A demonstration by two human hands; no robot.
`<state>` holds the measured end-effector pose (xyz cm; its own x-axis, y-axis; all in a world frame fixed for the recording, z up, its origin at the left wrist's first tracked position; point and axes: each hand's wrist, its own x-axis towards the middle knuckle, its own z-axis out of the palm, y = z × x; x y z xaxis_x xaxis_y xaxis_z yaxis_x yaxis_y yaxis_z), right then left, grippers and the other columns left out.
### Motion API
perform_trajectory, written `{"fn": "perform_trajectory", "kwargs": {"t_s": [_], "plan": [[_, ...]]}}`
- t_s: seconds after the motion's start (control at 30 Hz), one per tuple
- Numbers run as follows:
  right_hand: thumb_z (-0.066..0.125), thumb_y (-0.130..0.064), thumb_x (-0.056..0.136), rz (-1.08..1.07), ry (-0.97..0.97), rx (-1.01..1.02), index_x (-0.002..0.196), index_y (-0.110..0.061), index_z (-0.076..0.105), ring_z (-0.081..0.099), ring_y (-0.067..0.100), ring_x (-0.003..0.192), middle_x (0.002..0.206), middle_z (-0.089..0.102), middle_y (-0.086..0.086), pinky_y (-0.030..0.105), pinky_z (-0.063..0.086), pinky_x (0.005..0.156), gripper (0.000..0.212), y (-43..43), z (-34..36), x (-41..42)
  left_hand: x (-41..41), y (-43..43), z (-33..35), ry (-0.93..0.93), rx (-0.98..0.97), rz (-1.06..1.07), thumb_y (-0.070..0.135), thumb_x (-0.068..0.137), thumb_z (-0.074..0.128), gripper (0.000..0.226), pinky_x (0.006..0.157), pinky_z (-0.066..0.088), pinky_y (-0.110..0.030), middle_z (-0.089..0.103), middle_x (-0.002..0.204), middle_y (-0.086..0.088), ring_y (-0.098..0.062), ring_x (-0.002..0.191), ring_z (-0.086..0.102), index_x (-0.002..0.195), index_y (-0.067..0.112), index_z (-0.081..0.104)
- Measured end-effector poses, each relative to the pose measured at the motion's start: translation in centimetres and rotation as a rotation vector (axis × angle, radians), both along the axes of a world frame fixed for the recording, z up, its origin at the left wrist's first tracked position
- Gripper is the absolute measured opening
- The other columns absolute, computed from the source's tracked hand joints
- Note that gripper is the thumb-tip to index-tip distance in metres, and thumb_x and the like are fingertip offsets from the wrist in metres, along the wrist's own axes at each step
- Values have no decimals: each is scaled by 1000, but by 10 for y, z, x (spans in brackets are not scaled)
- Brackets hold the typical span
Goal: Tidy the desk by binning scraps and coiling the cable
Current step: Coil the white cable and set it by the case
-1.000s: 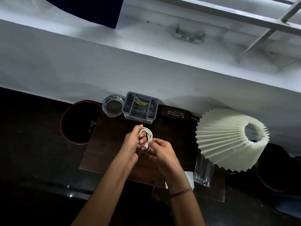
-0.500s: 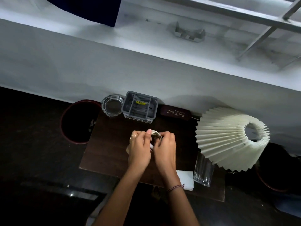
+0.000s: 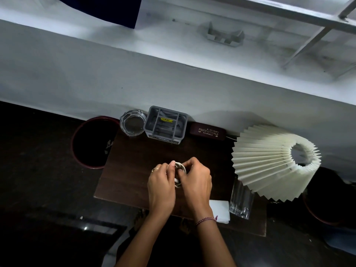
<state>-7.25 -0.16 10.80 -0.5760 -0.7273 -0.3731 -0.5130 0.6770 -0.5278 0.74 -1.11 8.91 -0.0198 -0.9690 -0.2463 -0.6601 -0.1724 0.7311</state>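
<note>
Left hand [image 3: 160, 186] and right hand [image 3: 196, 182] pinch a small, tightly looped whitish cable [image 3: 180, 169] over the tabletop [image 3: 131, 170], in front of the grey organiser [image 3: 165, 138]. Left of the organiser, the dark round bin [image 3: 72, 145] holds pale scraps [image 3: 107, 146] — the organiser, a yellow-labelled item [image 3: 166, 119].

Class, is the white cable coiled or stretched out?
Coiled: the cable sits in small loops pinched between the left hand and right hand.

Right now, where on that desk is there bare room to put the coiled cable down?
The bare left part of the desk, bordered by the glass ashtray behind and the left hand, is freest. A narrower strip lies between the grey organizer and the right hand. The right side is crowded: lampshade, tumbler, white napkin.
</note>
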Motion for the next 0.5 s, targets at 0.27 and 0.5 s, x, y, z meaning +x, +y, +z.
{"fn": "perform_trajectory", "kwargs": {"t_s": [0.27, 0.5], "plan": [[59, -28, 86, 24, -125, -6, 84, -14, 65, 61, 15, 69, 73, 64, 0, 21, 40, 53, 16, -4, 3, 1, -1, -9, 3, -87, -106, -122, 34, 92, 45, 34, 52, 22, -18, 40, 60, 13, -3, 58, 39, 63, 17, 49], [52, -16, 89, 32, -292, -44, 82, -17, 63, 56, 9, 60, 68, 63, -1, 15, 37, 47, 13, -3, 1, 2, 3, -8, 0, -42, -132, -144, 32, 92, 46, 32, 53, 24, -19, 40, 61, 14, -4, 57, 38, 63, 18, 46]]}}
